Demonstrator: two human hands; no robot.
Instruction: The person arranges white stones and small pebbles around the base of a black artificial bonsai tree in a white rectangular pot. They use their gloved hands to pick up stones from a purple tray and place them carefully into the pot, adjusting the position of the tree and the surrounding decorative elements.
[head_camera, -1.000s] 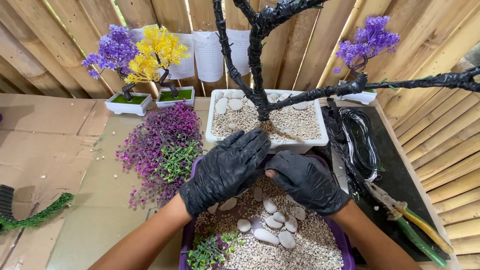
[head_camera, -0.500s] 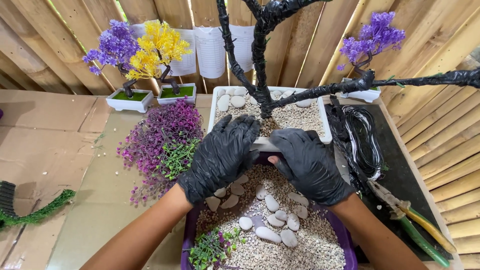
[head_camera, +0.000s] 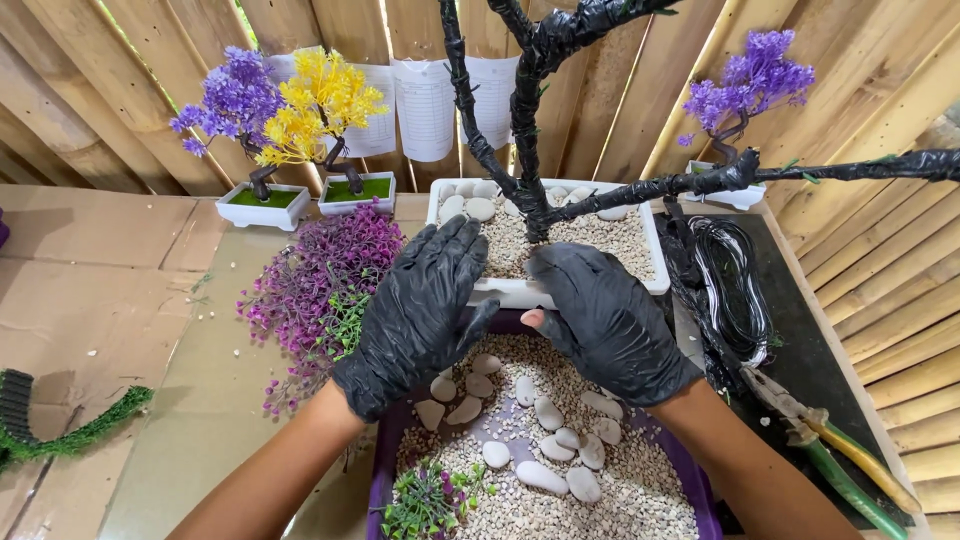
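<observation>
My left hand (head_camera: 420, 315) and right hand (head_camera: 608, 320), both in black gloves, rest side by side on the near rim of the white tray (head_camera: 655, 265) of gravel that holds the black tree (head_camera: 525, 120). Fingers lie flat and slightly spread, gripping nothing I can see. Just below them sits the purple tub (head_camera: 385, 470) of gravel and white stones (head_camera: 540, 475), touching the tray's near edge. Purple foliage (head_camera: 320, 285) crowds my left; coiled wire (head_camera: 730, 285) and pliers (head_camera: 830, 450) crowd my right. Open cardboard (head_camera: 90, 290) lies far left.
</observation>
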